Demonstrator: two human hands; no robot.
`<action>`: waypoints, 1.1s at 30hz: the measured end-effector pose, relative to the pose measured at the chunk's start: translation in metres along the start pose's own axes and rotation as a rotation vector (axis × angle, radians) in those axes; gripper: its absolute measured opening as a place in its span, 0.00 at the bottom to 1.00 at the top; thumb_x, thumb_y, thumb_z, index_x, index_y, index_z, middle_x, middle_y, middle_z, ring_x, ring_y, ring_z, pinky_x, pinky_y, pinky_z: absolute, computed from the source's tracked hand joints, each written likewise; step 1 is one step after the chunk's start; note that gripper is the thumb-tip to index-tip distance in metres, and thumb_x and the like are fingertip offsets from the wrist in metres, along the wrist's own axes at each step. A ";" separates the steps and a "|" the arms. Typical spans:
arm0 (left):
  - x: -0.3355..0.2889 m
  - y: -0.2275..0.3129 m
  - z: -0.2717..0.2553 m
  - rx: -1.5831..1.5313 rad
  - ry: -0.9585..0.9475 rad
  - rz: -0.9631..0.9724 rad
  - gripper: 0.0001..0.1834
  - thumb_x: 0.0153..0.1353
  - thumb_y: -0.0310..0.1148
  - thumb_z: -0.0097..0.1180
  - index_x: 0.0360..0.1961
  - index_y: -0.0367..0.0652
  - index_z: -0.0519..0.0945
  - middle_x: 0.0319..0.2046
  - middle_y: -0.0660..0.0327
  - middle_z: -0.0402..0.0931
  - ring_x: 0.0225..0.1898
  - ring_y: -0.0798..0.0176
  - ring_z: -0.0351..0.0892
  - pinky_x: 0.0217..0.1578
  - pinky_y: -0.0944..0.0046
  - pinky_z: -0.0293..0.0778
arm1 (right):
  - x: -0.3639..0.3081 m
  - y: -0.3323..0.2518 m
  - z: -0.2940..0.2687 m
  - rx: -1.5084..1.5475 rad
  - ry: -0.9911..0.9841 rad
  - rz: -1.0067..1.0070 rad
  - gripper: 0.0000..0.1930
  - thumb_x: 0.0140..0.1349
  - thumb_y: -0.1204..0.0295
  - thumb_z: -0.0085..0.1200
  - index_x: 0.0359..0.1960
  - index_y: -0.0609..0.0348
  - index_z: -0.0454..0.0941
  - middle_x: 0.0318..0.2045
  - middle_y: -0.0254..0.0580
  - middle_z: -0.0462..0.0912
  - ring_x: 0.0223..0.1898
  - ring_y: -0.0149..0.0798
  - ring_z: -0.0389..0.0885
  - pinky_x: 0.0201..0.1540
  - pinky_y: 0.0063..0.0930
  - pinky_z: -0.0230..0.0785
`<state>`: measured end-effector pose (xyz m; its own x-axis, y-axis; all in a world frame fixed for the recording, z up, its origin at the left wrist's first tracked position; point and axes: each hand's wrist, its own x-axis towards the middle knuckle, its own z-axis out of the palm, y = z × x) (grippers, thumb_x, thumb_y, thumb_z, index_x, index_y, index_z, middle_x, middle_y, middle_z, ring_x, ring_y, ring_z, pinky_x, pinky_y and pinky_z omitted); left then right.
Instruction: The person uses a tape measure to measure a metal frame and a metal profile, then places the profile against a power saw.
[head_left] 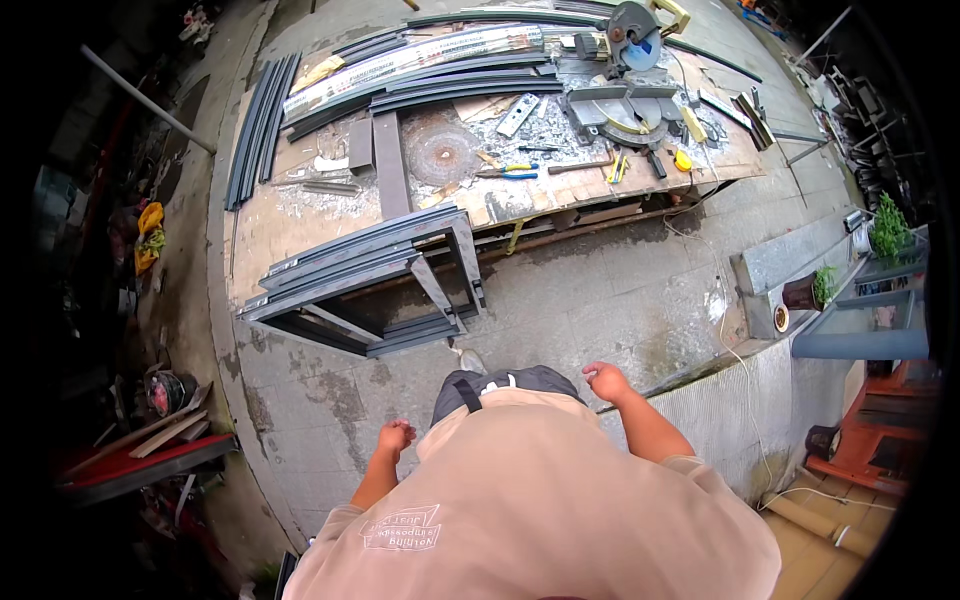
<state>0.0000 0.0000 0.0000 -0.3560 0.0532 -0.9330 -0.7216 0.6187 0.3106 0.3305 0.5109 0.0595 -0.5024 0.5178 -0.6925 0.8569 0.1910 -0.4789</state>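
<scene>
Hanging on either side of you, your left hand (396, 434) and right hand (605, 382) are both loosely half-open, while the grey frames (350, 280) stand at the near edge of the surface (247, 242), toward its left corner.

The workbench (250, 240) spans the far part of the scene, and the rectangular frames (335, 284) stand at its near side, left of middle. On it, a bundle of profiles (265, 130) lies along the left end and a stack of bars (465, 92) across the far side. The mitre saw (620, 105) stands at the right; the disc (444, 156) lies between, with pliers (510, 172) just to its right.
</scene>
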 end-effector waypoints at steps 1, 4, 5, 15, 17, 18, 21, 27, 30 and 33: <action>0.007 0.013 0.005 -0.009 -0.011 0.023 0.13 0.76 0.40 0.60 0.56 0.50 0.78 0.43 0.61 0.88 0.40 0.61 0.88 0.39 0.59 0.79 | -0.001 -0.002 -0.002 0.003 0.057 0.011 0.16 0.65 0.68 0.63 0.53 0.51 0.89 0.37 0.51 0.93 0.42 0.46 0.92 0.49 0.43 0.82; 0.027 0.094 0.004 0.000 -0.025 0.137 0.13 0.77 0.40 0.59 0.57 0.49 0.78 0.44 0.60 0.88 0.41 0.61 0.88 0.41 0.60 0.81 | 0.018 -0.028 -0.026 -0.010 0.181 -0.042 0.15 0.64 0.67 0.64 0.52 0.49 0.90 0.37 0.51 0.92 0.43 0.49 0.91 0.50 0.43 0.82; 0.032 0.105 0.008 0.006 -0.040 0.161 0.14 0.77 0.41 0.59 0.57 0.48 0.79 0.44 0.60 0.88 0.42 0.61 0.89 0.43 0.60 0.81 | 0.016 -0.025 -0.032 -0.034 0.208 -0.054 0.15 0.64 0.67 0.64 0.52 0.49 0.90 0.37 0.51 0.92 0.43 0.50 0.91 0.50 0.43 0.82; 0.040 0.164 0.073 -0.001 -0.029 0.176 0.13 0.77 0.41 0.59 0.57 0.50 0.77 0.41 0.60 0.88 0.37 0.61 0.89 0.37 0.60 0.81 | 0.037 0.053 -0.051 -0.075 0.034 0.159 0.13 0.65 0.61 0.66 0.47 0.51 0.91 0.43 0.44 0.93 0.47 0.47 0.90 0.53 0.41 0.81; 0.057 0.146 0.083 -0.020 -0.056 0.101 0.08 0.78 0.36 0.55 0.53 0.50 0.78 0.40 0.59 0.89 0.36 0.60 0.89 0.34 0.60 0.81 | 0.051 0.069 -0.073 -0.109 0.009 0.124 0.12 0.66 0.60 0.66 0.45 0.49 0.92 0.43 0.43 0.93 0.47 0.46 0.90 0.53 0.42 0.80; 0.059 0.141 0.086 -0.016 -0.066 0.072 0.07 0.78 0.34 0.53 0.53 0.49 0.78 0.40 0.57 0.88 0.36 0.58 0.89 0.34 0.58 0.81 | 0.059 0.077 -0.082 -0.120 -0.013 0.104 0.12 0.66 0.59 0.66 0.45 0.49 0.92 0.43 0.42 0.93 0.47 0.46 0.90 0.53 0.42 0.80; 0.068 0.125 0.127 -0.192 -0.268 0.044 0.09 0.77 0.29 0.46 0.52 0.46 0.78 0.41 0.52 0.88 0.37 0.52 0.89 0.35 0.53 0.83 | 0.084 0.109 -0.128 -0.026 0.075 0.093 0.12 0.66 0.57 0.64 0.43 0.47 0.92 0.43 0.42 0.93 0.48 0.46 0.90 0.54 0.42 0.80; 0.055 0.196 0.241 0.247 -0.185 0.266 0.09 0.78 0.35 0.55 0.48 0.43 0.82 0.34 0.59 0.85 0.31 0.61 0.82 0.33 0.58 0.79 | 0.165 0.183 -0.220 -0.207 0.137 0.069 0.15 0.67 0.55 0.60 0.44 0.48 0.93 0.47 0.48 0.92 0.51 0.53 0.89 0.57 0.46 0.79; 0.032 0.250 0.326 0.324 -0.186 0.434 0.09 0.77 0.37 0.60 0.45 0.43 0.85 0.34 0.65 0.84 0.32 0.68 0.80 0.34 0.64 0.77 | 0.202 0.236 -0.262 -0.495 0.227 0.049 0.17 0.67 0.55 0.59 0.43 0.51 0.93 0.49 0.50 0.91 0.53 0.55 0.88 0.58 0.48 0.79; 0.016 0.284 0.339 0.280 -0.087 0.481 0.08 0.76 0.36 0.63 0.49 0.45 0.86 0.34 0.69 0.83 0.33 0.72 0.78 0.34 0.66 0.75 | 0.221 0.181 -0.293 -0.370 0.197 0.000 0.21 0.71 0.58 0.46 0.44 0.54 0.92 0.53 0.54 0.89 0.57 0.59 0.85 0.62 0.50 0.77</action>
<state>-0.0099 0.4424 0.0116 -0.5470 0.4381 -0.7133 -0.3009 0.6923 0.6559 0.4081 0.9041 -0.0219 -0.5011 0.6608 -0.5588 0.8588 0.4590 -0.2275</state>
